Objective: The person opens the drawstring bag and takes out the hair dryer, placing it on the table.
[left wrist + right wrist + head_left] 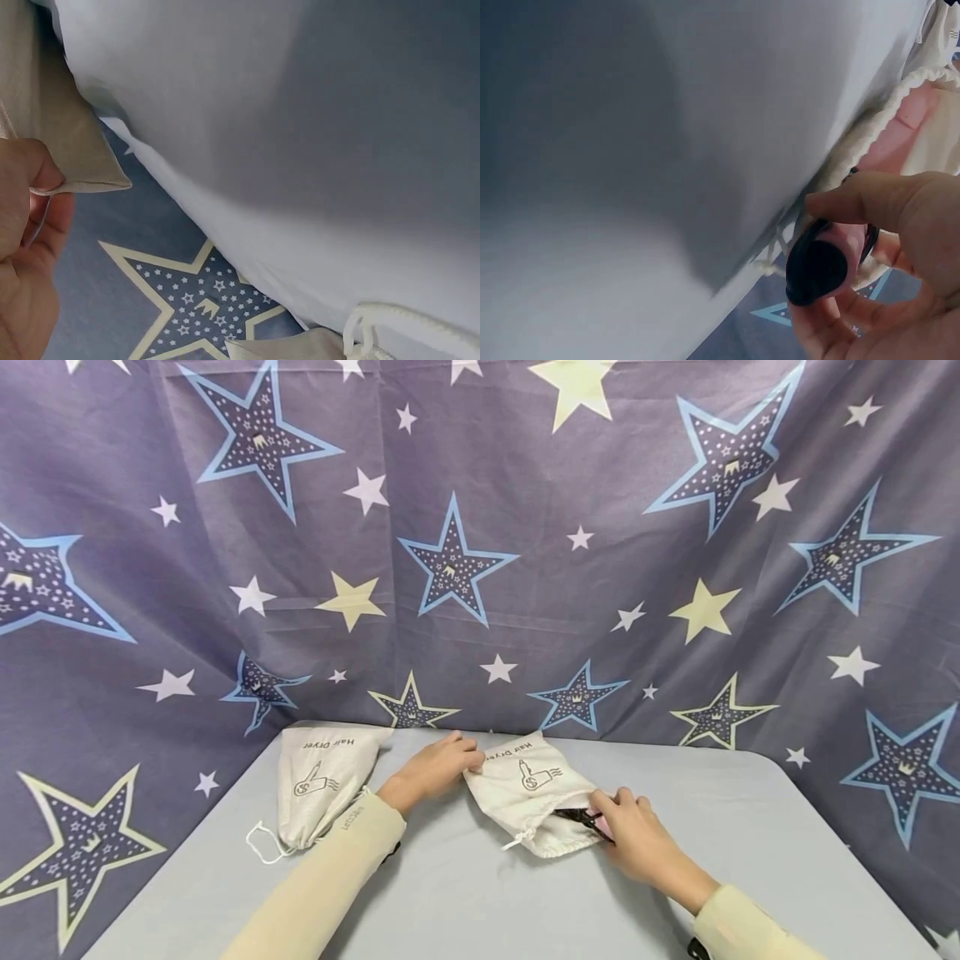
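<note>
In the lower centre of the frame, a person's left hand (438, 766) is pinching a white cloth bag (498, 793) near one corner of its closed end, the thumb and fingers grasping just the edge; probably this is anchoring the loose cloth, which would otherwise be sliding or folding along with whatever is moving at its mouth. Right of that, the right hand (641, 839) is curling its fingers around the narrow end of a pink hair dryer (847, 238), which is lying partly inside the bag, its body showing pink within the opening in the right wrist view. A black cord (576, 816) is running about the held part, and the fingers are seemingly gathering cord and handle together so that no loop is catching on the gathered rim. A drawstring (517, 841) is hanging slack by the mouth, which is likely why the opening is gaping wide enough for the dryer. The bag is lying flat on the table (450, 902), its "Hair Dryer" print facing up. Towards the lower left, a second bag (337, 785) with the same print is resting near the table's far edge, bulging and narrowing to its cinched neck; its shape is suggesting something inside, though the cloth is hiding it.
</note>
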Demonstrator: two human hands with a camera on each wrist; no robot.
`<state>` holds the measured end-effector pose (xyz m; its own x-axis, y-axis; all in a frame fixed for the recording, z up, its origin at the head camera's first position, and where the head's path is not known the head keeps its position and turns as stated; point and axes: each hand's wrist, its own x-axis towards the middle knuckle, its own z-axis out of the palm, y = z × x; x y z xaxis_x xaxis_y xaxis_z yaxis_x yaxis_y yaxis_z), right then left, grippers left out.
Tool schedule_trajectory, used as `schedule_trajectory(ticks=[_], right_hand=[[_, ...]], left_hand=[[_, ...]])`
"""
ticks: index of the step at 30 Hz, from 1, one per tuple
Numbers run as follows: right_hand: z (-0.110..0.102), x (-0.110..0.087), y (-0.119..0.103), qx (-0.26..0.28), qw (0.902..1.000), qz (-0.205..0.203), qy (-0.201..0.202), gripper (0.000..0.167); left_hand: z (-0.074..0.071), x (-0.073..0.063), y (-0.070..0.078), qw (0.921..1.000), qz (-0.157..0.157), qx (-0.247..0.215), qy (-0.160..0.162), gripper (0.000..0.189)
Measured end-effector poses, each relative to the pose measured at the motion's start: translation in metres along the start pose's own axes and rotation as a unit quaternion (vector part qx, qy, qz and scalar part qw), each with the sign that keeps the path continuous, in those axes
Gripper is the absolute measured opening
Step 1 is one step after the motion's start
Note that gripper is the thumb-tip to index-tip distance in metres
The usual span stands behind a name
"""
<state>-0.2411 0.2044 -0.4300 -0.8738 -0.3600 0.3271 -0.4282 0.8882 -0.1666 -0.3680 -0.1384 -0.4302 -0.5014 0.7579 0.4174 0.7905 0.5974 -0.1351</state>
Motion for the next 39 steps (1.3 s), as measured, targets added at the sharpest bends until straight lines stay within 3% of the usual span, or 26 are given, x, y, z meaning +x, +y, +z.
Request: schedule_trajectory(ticks=[6, 13, 16, 32, 39], right_hand=[[-0.001, -0.003, 0.003, -0.015, 0.9998, -0.013, 0.001, 0.043], [0.002, 0.001, 0.001, -0.046, 0.9987, -0.009, 0.02, 0.045], [0.005, 0.002, 0.0, -0.054, 0.9982, 0.006, 0.025, 0.044], [0.007, 0.007, -0.005, -0.001, 0.9973, 0.041, 0.06, 0.038], [0.005, 0.008, -0.004, 0.02, 0.9971, 0.05, 0.055, 0.036]], left_hand=[[-0.006, 0.006, 0.011, 0.9996, -0.001, 0.019, -0.019, 0.031], [-0.011, 0.012, 0.036, 0.9957, 0.072, 0.017, -0.056, 0.035], [-0.011, 0.011, 0.041, 0.9949, 0.084, 0.011, -0.054, 0.034], [-0.014, 0.005, 0.037, 0.9971, 0.03, -0.048, -0.051, 0.041], [-0.014, 0.0, 0.033, 0.9969, 0.024, -0.065, -0.037, 0.04]])
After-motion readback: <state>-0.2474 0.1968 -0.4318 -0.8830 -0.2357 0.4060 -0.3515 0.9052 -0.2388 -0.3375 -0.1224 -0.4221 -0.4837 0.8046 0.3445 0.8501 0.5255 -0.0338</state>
